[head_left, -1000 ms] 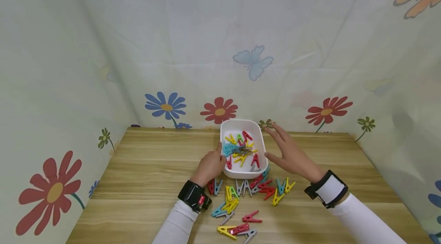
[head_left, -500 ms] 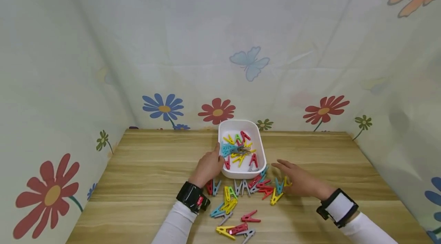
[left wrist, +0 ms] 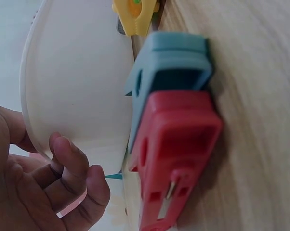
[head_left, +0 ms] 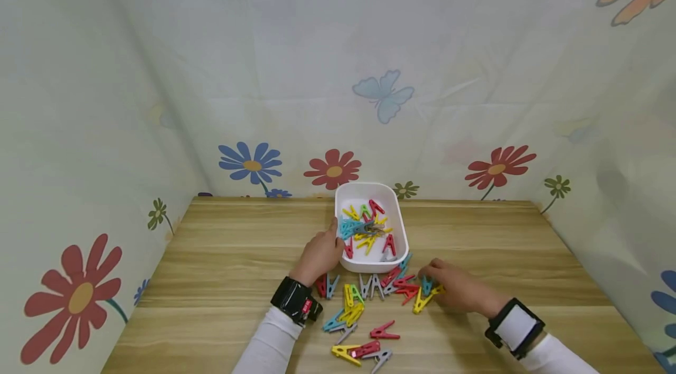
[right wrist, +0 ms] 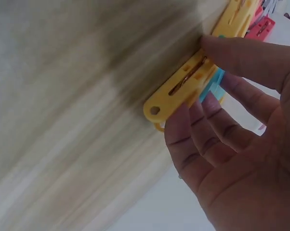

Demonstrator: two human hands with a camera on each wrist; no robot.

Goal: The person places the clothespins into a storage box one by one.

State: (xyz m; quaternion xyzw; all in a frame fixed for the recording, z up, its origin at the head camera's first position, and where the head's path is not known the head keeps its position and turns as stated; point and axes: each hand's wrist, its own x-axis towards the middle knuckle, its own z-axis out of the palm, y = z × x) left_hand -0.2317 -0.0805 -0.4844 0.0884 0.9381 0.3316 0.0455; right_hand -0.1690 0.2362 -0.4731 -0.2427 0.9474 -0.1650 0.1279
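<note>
My left hand [head_left: 320, 255] rests against the left wall of the white tray [head_left: 400, 227], fingers loosely curled on its rim, gripping nothing else. Tray sits mid-table on the wooden table [head_left: 227, 256], holding mixed-colour clothespins [head_left: 367, 226]. More clothespins lie scattered just in front of it. My right hand [head_left: 455, 287] is down at the right end of that pile, thumb and fingers pinching a yellow clothespin [right wrist: 193, 79] lying on the table, a teal one right beside it.
</note>
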